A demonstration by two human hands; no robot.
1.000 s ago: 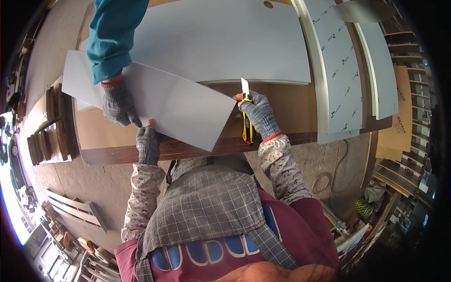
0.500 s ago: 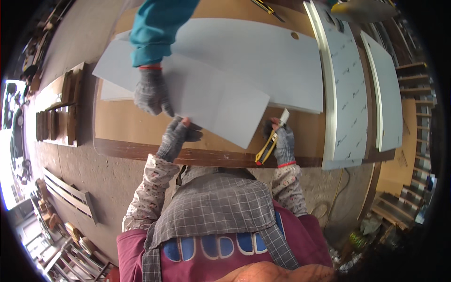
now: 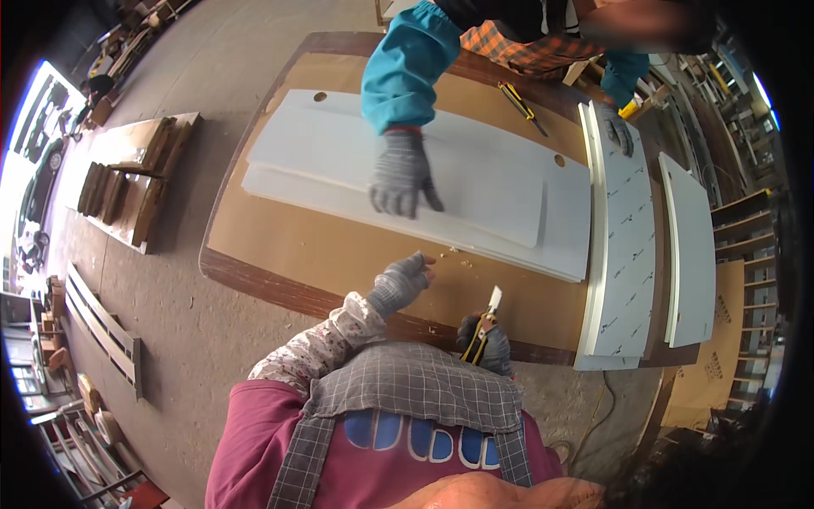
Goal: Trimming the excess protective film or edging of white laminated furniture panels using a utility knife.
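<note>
My left hand [image 3: 398, 285], in a grey glove with bare fingertips, hovers near the table's front edge with loosely bent fingers and nothing visible in it. In my right hand [image 3: 488, 349], also gloved, is a yellow-and-black utility knife [image 3: 476, 346], its pale blade tip pointing away from me. White panels [image 3: 322, 144] lie stacked on the brown sheet covering the table, beyond both hands. Over them is a co-worker's gloved hand [image 3: 402, 174], slightly blurred, fingers spread. The co-worker's other hand [image 3: 617, 129] rests at the far end of a printed panel stack [image 3: 623, 254].
Small pale scraps [image 3: 458, 250] dot the brown sheet [image 3: 280, 229]. Another utility knife [image 3: 521, 106] lies at the far side. A separate white panel [image 3: 688, 254] is at the right. Wooden pieces [image 3: 127, 182] lie on the floor at left.
The slanted white panel now lies along the stack, and the co-worker's hand is off its edge. My left hand has come away from that edge. The view has shifted, showing more of the co-worker.
</note>
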